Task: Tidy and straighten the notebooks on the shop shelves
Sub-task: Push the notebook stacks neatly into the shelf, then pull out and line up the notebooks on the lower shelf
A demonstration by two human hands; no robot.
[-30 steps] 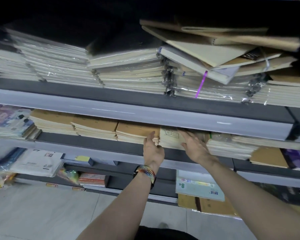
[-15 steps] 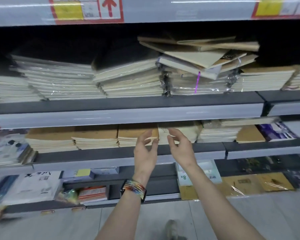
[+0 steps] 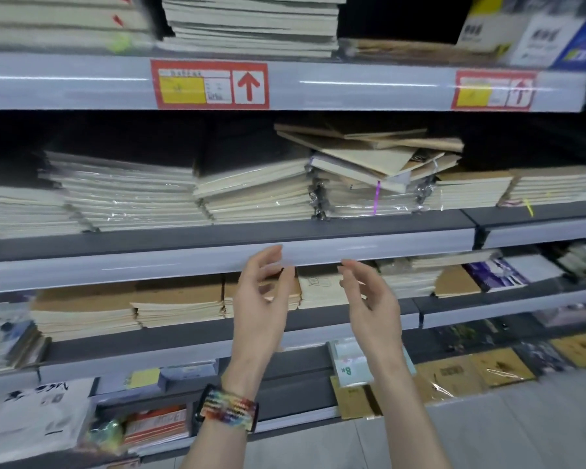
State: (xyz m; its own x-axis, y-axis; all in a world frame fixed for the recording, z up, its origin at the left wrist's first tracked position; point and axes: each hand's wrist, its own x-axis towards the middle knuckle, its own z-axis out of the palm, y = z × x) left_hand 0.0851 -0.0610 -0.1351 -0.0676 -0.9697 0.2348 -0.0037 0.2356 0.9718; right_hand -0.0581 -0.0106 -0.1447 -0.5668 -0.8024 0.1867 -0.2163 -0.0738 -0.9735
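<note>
- Two hands are raised before the shelves, the left hand (image 3: 263, 299) and the right hand (image 3: 374, 306). They are side by side and apart, palms turned toward each other, fingertips level with the front rail (image 3: 115, 265) of the middle shelf.
- Each grip is loose and apart, fingers softly bent, with nothing in either one.
- One woven rainbow wristband (image 3: 229, 412) sits on the left wrist.
- On the middle shelf, right of centre, lies the messy pile (image 3: 369, 157). Several brown and cream notebooks are fanned askew on top of wrapped packs, and one purple strip (image 3: 377, 198) hangs at its front.
- Three wrapped piles (image 3: 126, 194) lie to its left, and two neat piles (image 3: 471, 191) lie toward the right edge.
- On the shelf below, three kraft stacks (image 3: 176, 299) line the front edge, with one pale stack (image 3: 322, 289) next to them. The hands partly cover the third kraft stack and the pale one.
- Two red price labels (image 3: 209, 84) with up-arrows sit on the rail above.
</note>
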